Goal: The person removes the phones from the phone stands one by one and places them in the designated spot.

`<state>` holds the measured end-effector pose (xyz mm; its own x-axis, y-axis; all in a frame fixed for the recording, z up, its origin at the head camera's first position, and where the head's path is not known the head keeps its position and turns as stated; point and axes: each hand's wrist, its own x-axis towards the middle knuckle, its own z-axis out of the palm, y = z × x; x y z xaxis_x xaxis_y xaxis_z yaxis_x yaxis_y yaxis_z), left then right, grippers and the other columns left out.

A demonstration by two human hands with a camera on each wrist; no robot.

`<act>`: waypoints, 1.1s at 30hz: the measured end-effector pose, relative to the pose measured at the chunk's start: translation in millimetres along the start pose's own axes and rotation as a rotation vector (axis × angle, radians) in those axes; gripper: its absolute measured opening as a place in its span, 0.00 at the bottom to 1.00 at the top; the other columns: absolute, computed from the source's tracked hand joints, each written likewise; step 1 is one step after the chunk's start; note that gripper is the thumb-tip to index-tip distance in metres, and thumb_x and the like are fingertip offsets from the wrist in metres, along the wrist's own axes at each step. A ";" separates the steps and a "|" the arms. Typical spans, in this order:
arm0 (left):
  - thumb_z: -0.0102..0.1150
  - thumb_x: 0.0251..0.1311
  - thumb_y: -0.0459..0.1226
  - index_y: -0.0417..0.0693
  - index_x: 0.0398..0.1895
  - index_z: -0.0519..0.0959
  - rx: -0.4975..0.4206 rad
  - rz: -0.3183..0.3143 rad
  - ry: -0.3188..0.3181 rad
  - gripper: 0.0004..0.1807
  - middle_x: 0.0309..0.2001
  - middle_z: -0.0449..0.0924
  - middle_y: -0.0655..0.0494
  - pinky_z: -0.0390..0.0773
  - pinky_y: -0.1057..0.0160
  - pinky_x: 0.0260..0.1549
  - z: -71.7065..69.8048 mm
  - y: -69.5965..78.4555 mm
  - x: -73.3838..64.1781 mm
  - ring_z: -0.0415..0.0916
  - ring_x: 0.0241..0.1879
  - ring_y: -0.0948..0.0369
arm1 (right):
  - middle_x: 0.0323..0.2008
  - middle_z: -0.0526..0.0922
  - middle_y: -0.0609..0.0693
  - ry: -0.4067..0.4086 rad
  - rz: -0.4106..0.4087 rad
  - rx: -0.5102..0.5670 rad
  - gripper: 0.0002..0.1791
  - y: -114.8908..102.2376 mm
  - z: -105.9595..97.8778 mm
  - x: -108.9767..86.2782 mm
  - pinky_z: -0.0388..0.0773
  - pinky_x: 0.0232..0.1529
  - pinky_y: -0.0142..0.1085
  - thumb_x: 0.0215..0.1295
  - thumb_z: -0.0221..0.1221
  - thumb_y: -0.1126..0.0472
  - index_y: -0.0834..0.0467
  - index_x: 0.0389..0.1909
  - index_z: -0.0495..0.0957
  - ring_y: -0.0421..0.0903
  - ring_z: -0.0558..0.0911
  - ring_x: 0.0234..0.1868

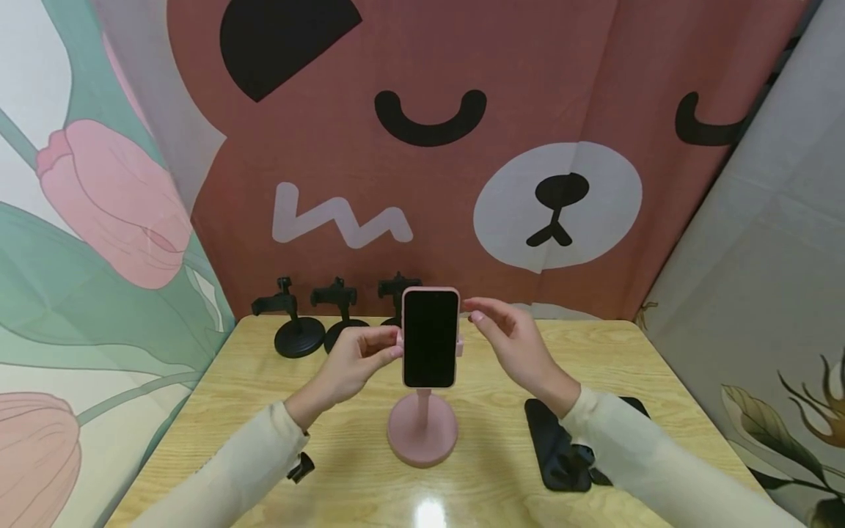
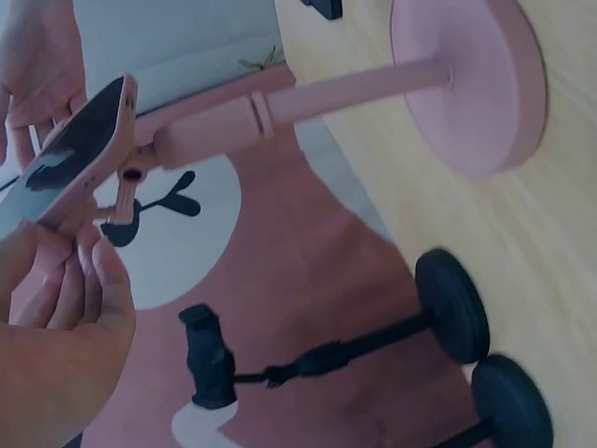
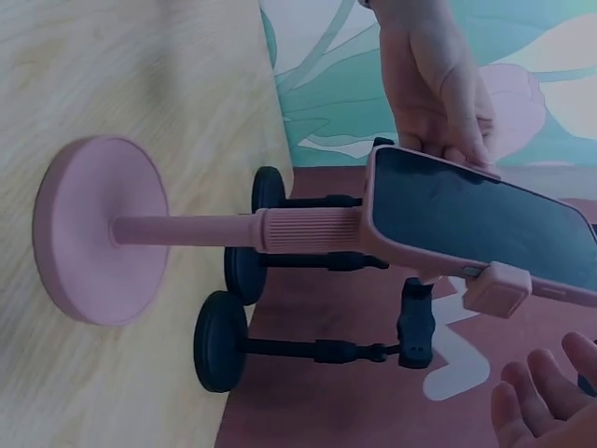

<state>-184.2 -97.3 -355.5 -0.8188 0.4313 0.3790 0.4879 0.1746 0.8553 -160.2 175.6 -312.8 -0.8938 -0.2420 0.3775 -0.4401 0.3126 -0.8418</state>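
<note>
A phone (image 1: 430, 339) in a pink case stands upright, dark screen towards me, in the clamp of a pink phone stand (image 1: 422, 444) at the middle of the table. My left hand (image 1: 350, 367) pinches the phone stand's clamp at the phone's left edge between thumb and fingers. In the left wrist view its fingertips are partly hidden behind the phone (image 2: 79, 154). Beside the phone's right edge is my right hand (image 1: 518, 352), apart from it and holding nothing. The right wrist view shows the clamp's pink block (image 3: 499, 289) against the phone's side, with the right fingers (image 3: 550, 387) loosely bent nearby.
Several black phone stands, among them one at the left (image 1: 299, 336), line the table's back edge. Flat black objects (image 1: 551, 455) lie under the right forearm, and a small black item (image 1: 301, 468) lies by the left sleeve. A bear-print curtain (image 1: 436, 191) hangs behind.
</note>
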 end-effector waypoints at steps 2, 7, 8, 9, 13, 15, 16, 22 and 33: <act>0.62 0.67 0.32 0.34 0.55 0.82 0.041 0.003 -0.035 0.16 0.49 0.87 0.39 0.85 0.67 0.47 -4.2 2.2 2.2 0.86 0.46 0.66 | 0.62 0.80 0.61 -0.011 -0.004 -0.007 0.20 -3.2 -0.2 2.1 0.70 0.68 0.59 0.79 0.51 0.60 0.64 0.65 0.75 0.58 0.77 0.65; 0.62 0.67 0.33 0.36 0.52 0.84 0.126 -0.007 -0.119 0.13 0.50 0.87 0.41 0.85 0.61 0.50 -12.5 10.7 8.7 0.86 0.50 0.52 | 0.65 0.78 0.59 -0.019 0.005 -0.091 0.22 -12.2 0.4 6.5 0.73 0.66 0.58 0.79 0.52 0.57 0.61 0.67 0.73 0.56 0.77 0.66; 0.62 0.67 0.33 0.37 0.52 0.84 0.140 -0.009 -0.133 0.13 0.50 0.87 0.41 0.85 0.61 0.50 -13.8 12.0 9.7 0.86 0.51 0.51 | 0.65 0.78 0.58 -0.018 0.008 -0.113 0.22 -14.5 0.6 7.3 0.73 0.66 0.57 0.79 0.52 0.57 0.61 0.68 0.73 0.56 0.77 0.65; 0.62 0.67 0.33 0.37 0.53 0.84 0.150 -0.014 -0.144 0.14 0.50 0.87 0.42 0.85 0.60 0.50 -14.9 13.1 10.8 0.86 0.51 0.50 | 0.65 0.78 0.57 -0.016 0.009 -0.131 0.22 -17.1 1.0 8.0 0.74 0.65 0.57 0.79 0.52 0.56 0.60 0.68 0.72 0.55 0.78 0.65; 0.62 0.68 0.34 0.38 0.52 0.84 0.175 -0.019 -0.188 0.13 0.50 0.87 0.42 0.85 0.60 0.51 -18.5 14.7 13.1 0.86 0.51 0.51 | 0.61 0.80 0.55 -0.018 0.005 -0.179 0.23 -28.2 4.0 10.0 0.78 0.59 0.52 0.78 0.54 0.54 0.56 0.70 0.72 0.53 0.80 0.60; 0.62 0.68 0.34 0.39 0.53 0.84 0.179 -0.019 -0.202 0.14 0.50 0.87 0.42 0.85 0.61 0.50 -19.9 15.6 13.7 0.86 0.50 0.52 | 0.60 0.80 0.54 -0.020 -0.002 -0.205 0.24 -33.7 6.1 10.8 0.80 0.53 0.48 0.78 0.54 0.53 0.53 0.70 0.71 0.52 0.80 0.58; 0.62 0.68 0.35 0.39 0.53 0.84 0.177 -0.019 -0.208 0.14 0.50 0.87 0.42 0.85 0.61 0.50 -20.5 16.5 14.0 0.86 0.50 0.52 | 0.60 0.80 0.54 -0.023 -0.009 -0.221 0.24 -35.7 7.4 11.5 0.80 0.49 0.46 0.77 0.55 0.53 0.52 0.71 0.70 0.52 0.79 0.57; 0.62 0.68 0.35 0.38 0.55 0.84 0.167 -0.020 -0.229 0.15 0.50 0.87 0.42 0.85 0.61 0.50 -22.8 19.2 14.4 0.87 0.49 0.54 | 0.68 0.74 0.52 -0.044 -0.094 -0.345 0.26 -46.3 17.2 16.1 0.82 0.52 0.50 0.75 0.57 0.53 0.52 0.72 0.69 0.53 0.76 0.64; 0.61 0.69 0.36 0.41 0.54 0.84 0.189 -0.022 -0.230 0.14 0.51 0.87 0.44 0.85 0.58 0.52 -25.1 18.9 14.5 0.86 0.51 0.53 | 0.63 0.79 0.51 -0.053 -0.227 -0.528 0.21 -55.3 33.6 26.9 0.77 0.63 0.50 0.77 0.55 0.52 0.54 0.66 0.75 0.50 0.75 0.65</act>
<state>-194.4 -110.0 -325.0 -0.7502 0.6108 0.2532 0.5362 0.3380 0.7734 -157.0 120.9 -269.0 -0.7724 -0.3982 0.4948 -0.6159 0.6600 -0.4302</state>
